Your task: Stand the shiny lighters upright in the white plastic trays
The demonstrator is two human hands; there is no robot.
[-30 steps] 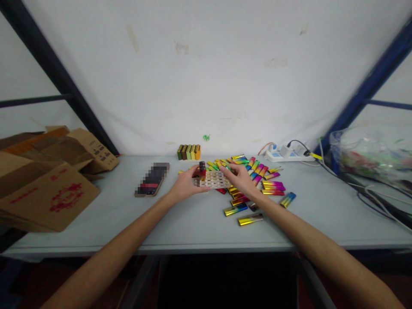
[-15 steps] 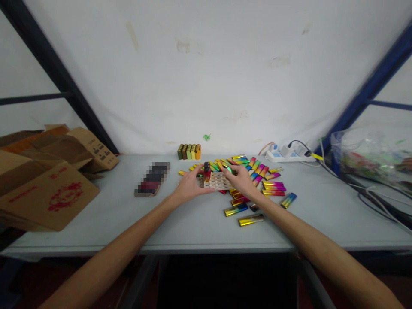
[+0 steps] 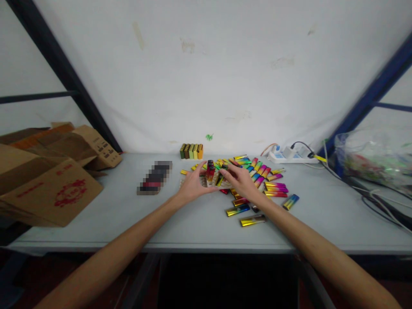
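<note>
Left hand (image 3: 192,187) has its grip closed on the tray (image 3: 203,182), thumb along the near side, fingers around the far side; can't tell if they also touch the red lighters (image 3: 210,171) standing upright in it. Right hand (image 3: 240,178) has its grip closed on a yellow-green lighter (image 3: 220,177), tilted, low over the tray just beside the red ones. Can't tell if its lower end is in a hole; fingers mask part of it. Risks, my read: tilt too steep and the lower end catches a hole rim; a sideways push knocks the red ones; a left-hand slip tips the tray. Fingers crowd the same spot, so they could bump each other. Loose lighters (image 3: 276,187) lie around and right of the tray on the counter (image 3: 193,231), some overlapping; a low right forearm could drag the near ones. Further out: upright lighter block (image 3: 191,151) by the wall, pixelated dark item (image 3: 154,177) left of the hands, carton (image 3: 69,189) far left, power strip (image 3: 291,159) back right, cables and plastic bag (image 3: 370,156) far right.
</note>
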